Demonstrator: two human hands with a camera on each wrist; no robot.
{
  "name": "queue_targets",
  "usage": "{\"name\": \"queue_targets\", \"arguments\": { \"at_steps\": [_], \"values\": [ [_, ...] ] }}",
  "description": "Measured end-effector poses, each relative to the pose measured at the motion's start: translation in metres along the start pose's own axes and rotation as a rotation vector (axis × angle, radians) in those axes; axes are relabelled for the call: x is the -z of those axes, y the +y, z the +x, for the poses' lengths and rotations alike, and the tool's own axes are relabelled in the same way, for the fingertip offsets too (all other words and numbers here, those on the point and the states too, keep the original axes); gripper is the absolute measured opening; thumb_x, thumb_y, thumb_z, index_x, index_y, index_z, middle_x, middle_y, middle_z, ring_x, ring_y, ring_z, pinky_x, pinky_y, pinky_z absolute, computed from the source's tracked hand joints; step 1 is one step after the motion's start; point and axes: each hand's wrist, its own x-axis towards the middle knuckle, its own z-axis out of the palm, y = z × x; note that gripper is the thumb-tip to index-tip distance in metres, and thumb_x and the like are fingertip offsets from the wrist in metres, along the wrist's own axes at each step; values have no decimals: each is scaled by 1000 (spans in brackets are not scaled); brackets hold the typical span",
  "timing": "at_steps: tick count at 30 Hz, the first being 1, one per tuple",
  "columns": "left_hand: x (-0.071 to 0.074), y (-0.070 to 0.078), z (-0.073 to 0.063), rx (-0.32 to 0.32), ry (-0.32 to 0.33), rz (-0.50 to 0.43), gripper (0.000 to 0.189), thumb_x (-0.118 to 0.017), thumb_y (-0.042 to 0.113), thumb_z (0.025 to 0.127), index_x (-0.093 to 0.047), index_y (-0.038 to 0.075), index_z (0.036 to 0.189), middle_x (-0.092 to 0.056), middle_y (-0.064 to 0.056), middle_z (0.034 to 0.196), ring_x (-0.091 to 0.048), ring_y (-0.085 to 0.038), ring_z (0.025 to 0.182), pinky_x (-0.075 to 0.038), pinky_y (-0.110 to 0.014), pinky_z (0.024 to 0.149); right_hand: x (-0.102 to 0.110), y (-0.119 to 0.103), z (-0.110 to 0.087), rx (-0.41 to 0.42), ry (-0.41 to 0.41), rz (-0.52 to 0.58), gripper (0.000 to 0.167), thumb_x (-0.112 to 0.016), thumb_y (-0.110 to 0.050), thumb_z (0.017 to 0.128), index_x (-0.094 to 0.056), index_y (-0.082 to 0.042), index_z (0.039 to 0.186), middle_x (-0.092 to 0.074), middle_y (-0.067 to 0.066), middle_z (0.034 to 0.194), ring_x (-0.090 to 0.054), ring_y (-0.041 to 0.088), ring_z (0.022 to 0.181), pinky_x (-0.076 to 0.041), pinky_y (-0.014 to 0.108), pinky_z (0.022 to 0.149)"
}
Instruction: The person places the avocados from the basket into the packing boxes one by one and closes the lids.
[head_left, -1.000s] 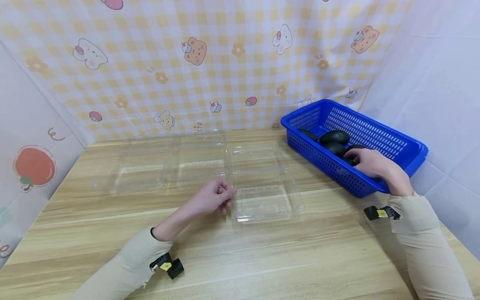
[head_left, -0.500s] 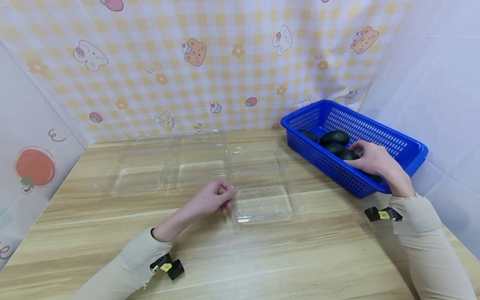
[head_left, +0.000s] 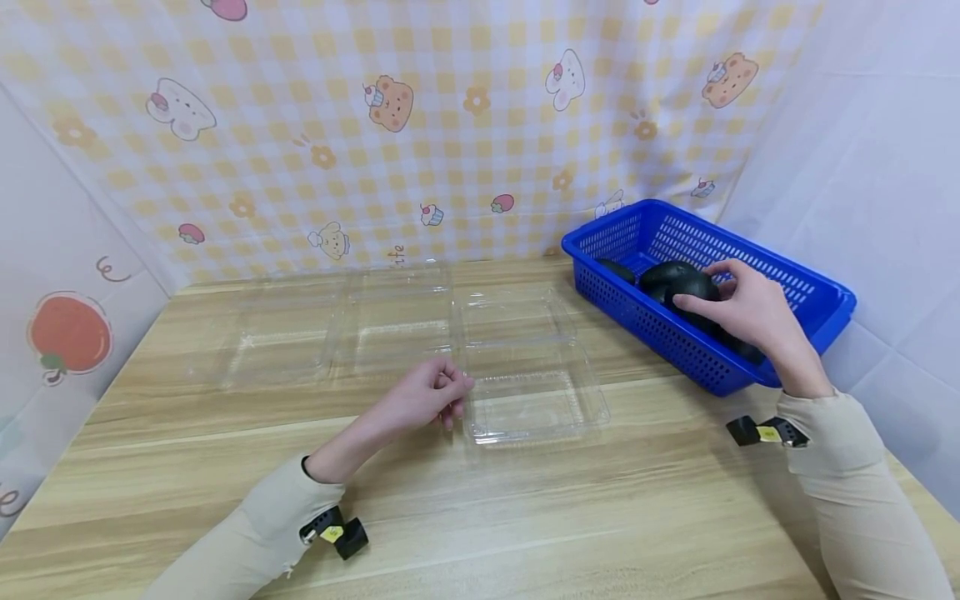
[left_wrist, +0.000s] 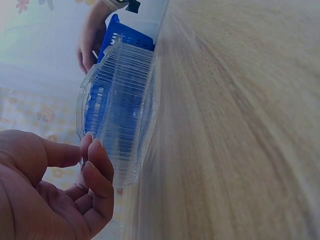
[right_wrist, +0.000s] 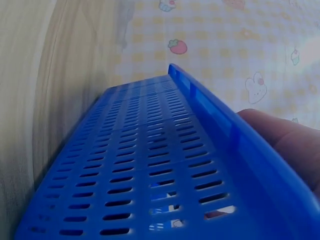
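Observation:
My right hand [head_left: 757,307] grips a dark green avocado [head_left: 694,293] between thumb and fingers, lifted over other avocados [head_left: 667,273] in the blue plastic basket [head_left: 645,321]. In the right wrist view the basket wall [right_wrist: 145,160] hides the avocado and most of the hand. At the table's middle my left hand [head_left: 429,393] pinches the left rim of a clear plastic clamshell box [head_left: 525,408], which lies with its lid folded back. The left wrist view shows thumb and fingertips meeting at that rim, with the ribbed box side [left_wrist: 125,110] beyond.
Two more clear clamshell boxes, one in the middle [head_left: 401,337] and one on the left [head_left: 281,350], lie with lids back on the wooden table [head_left: 480,525]. A checked cloth [head_left: 480,150] hangs behind, and a white curtain [head_left: 885,192] borders the basket's right side.
My right hand, earlier reaching among the avocados, has taken hold of one and raised it up and slightly left above the others. The left hand has stayed at the box rim.

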Motion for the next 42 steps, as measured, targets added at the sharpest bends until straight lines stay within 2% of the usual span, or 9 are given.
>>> {"name": "queue_targets", "arguments": {
  "at_steps": [7, 11, 16, 18, 22, 25, 33, 42],
  "values": [
    [0, 0, 0, 3, 2, -1, 15, -58, 13, 104, -50, 0, 102, -61, -8, 71, -58, -16, 57, -52, -29, 58, 2, -6, -2, 12, 85, 72, 78, -71, -54, 89, -47, 0, 139, -58, 35, 122, -56, 48, 113, -45, 60, 87],
    [0, -1, 1, 5, 2, -2, 15, -58, 13, 104, -50, 0, 101, -61, -8, 71, -58, -16, 57, -51, -28, 57, 3, -10, -5, 17, 143, 99, 75, -72, -54, 89, -47, -3, 140, -60, 32, 123, -58, 45, 112, -45, 44, 80],
    [0, -2, 1, 3, 0, 3, 16, -59, 13, 103, -50, 0, 101, -61, -8, 71, -58, -16, 57, -51, -28, 58, 5, -15, -8, 4, 183, 141, 76, -72, -54, 89, -48, -4, 141, -59, 29, 128, -59, 41, 114, -40, 23, 72],
    [1, -2, 1, 2, -1, 4, 16, -59, 13, 104, -50, 0, 101, -61, -8, 71, -58, -16, 57, -51, -28, 58, 5, -17, -9, 0, 200, 160, 75, -72, -53, 89, -49, -6, 141, -59, 28, 130, -61, 33, 111, -39, 19, 71],
    [1, -2, 1, 4, -1, 3, 15, -58, 13, 104, -50, 0, 101, -61, -8, 71, -58, -15, 57, -51, -28, 57, 5, -21, -11, 2, 219, 207, 71, -74, -51, 88, -51, -8, 140, -60, 25, 130, -57, 3, 96, -40, 13, 69],
    [0, -1, 1, 6, -1, 2, 15, -58, 13, 104, -50, 0, 101, -61, -7, 71, -58, -15, 57, -50, -27, 57, 3, -26, -13, 11, 214, 231, 70, -74, -50, 89, -51, -9, 141, -60, 24, 130, -50, -7, 90, -41, 9, 66],
    [0, -1, 2, 6, 1, 0, 15, -58, 13, 104, -50, 0, 101, -61, -8, 70, -59, -15, 56, -49, -27, 55, -6, -43, -21, 74, 213, 271, 64, -76, -46, 89, -54, -11, 138, -63, 19, 124, -55, -4, 91, -43, 8, 70],
    [0, -2, 2, 8, 5, -10, 16, -58, 13, 104, -50, 0, 102, -61, -7, 70, -58, -15, 56, -47, -26, 55, -19, -60, -28, 116, 125, 296, 60, -76, -43, 90, -55, -12, 137, -64, 17, 124, -59, 9, 99, -45, 12, 75]
  ]
}}
